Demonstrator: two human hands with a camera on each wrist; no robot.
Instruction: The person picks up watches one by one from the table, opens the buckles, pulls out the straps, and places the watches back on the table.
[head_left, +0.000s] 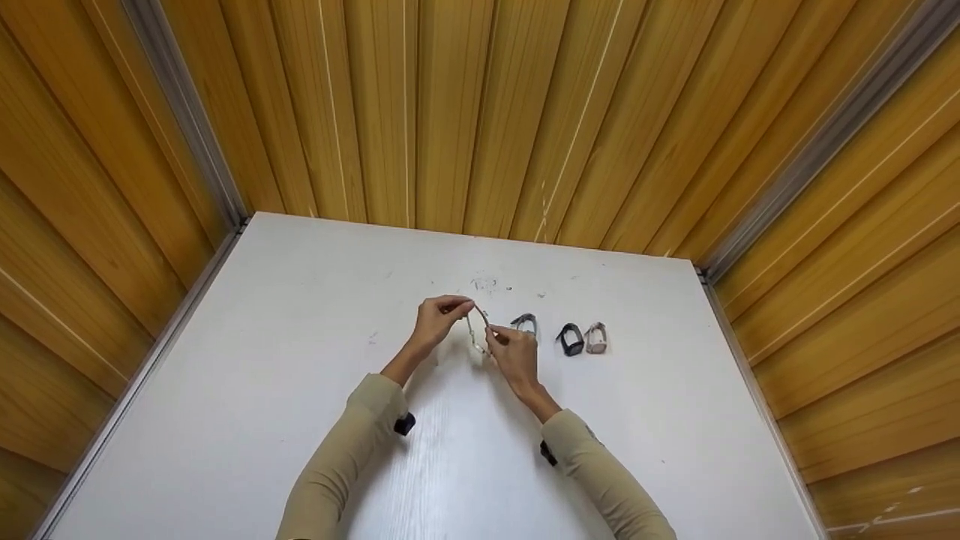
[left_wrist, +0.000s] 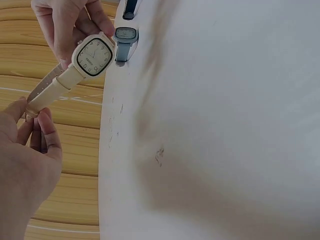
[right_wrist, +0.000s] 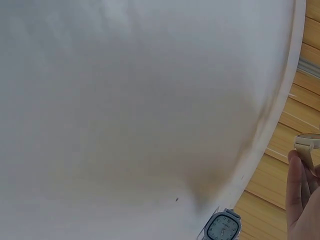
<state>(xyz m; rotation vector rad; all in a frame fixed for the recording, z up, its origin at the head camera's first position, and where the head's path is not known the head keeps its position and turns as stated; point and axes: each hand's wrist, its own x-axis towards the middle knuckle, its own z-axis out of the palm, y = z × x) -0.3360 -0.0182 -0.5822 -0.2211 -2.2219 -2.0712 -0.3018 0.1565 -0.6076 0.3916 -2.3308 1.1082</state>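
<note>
A cream wristwatch (left_wrist: 93, 56) with a rounded-square dial is held up in the air between both hands. The left hand (head_left: 442, 322) pinches the buckle end of its strap (left_wrist: 49, 95) between thumb and fingers. Near the watch case, the right hand (head_left: 516, 356) grips the band, its fingers behind the dial in the left wrist view. The strap bends into a loop, its two ends meeting at the left fingertips. At the edge of the right wrist view, only part of the right hand (right_wrist: 302, 205) and the cream watch (right_wrist: 307, 142) show.
On the white table (head_left: 300, 300), right of the hands, stand a blue-grey watch (head_left: 527, 324), a black watch (head_left: 572, 341) and a pale beige watch (head_left: 597, 339). Wood-patterned panels (head_left: 450, 112) rise behind the table and along its sides.
</note>
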